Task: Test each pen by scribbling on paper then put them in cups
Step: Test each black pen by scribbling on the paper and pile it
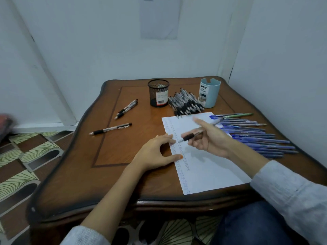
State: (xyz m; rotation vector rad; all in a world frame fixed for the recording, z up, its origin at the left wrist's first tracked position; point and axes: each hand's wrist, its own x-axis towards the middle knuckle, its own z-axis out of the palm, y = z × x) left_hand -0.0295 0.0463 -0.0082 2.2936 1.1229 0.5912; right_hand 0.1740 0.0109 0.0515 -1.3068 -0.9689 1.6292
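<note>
At the centre of the frame a black-grip pen (190,137) hangs just above the sheet of paper (203,167), tip pointing down and left. The right hand (210,138) grips it between thumb and curled fingers, the index finger sticking out straight (blurred). The left hand (155,152) lies open, fingertips and thumb pressing on the paper's left edge. Faint rows of marks run down that side of the sheet.

Above the paper lies a heap of black pens (185,103), between a black mesh cup (158,93) and a light blue cup (210,92). Blue pens (256,137) fan out at centre right. Left of the mesh cup lie two pens (126,109), and below them a single pen (110,129), all on the wooden table (88,174).
</note>
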